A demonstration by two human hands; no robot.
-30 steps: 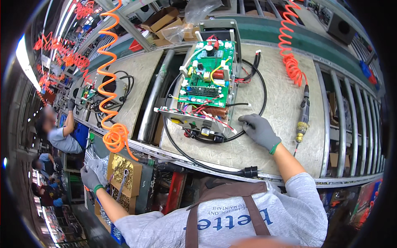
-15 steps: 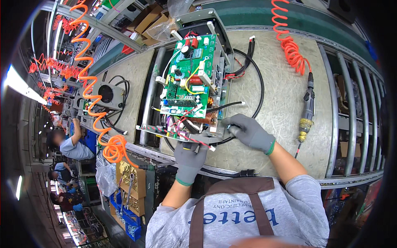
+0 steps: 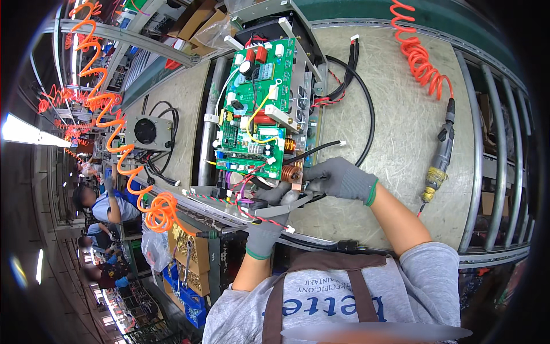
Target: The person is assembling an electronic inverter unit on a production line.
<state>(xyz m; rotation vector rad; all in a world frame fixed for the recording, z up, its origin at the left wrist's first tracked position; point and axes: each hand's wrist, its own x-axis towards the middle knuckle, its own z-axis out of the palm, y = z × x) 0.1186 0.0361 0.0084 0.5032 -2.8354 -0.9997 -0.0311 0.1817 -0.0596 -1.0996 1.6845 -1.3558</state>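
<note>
An open electrical unit stands in front of me, with a green circuit board (image 3: 260,86) facing up, a black fan (image 3: 275,34) at its far end and a copper coil (image 3: 290,174) near me. My left hand (image 3: 264,232), in a grey glove, is closed around the narrow metal end panel (image 3: 289,207); its fingers reach behind the panel, beneath the coil. My right hand (image 3: 342,180), also gloved, has thumb and fingers pinched together beside the coil's near end. What sits between those fingertips is hidden. A red-and-black twisted wire (image 3: 266,219) hangs over the panel.
On the right of the bench (image 3: 395,143) lies a power screwdriver (image 3: 439,155) on a coiled orange hose (image 3: 421,60). Thick black cables (image 3: 366,109) loop beside the unit. Metal rollers (image 3: 497,155) edge the right. Bins of screws (image 3: 192,258) stand lower left; a co-worker (image 3: 109,203) is further left.
My right hand has moved in against the coil's near end. My left fingers now reach further behind the end panel, which is tilted away from the unit. The whole view has shifted a little.
</note>
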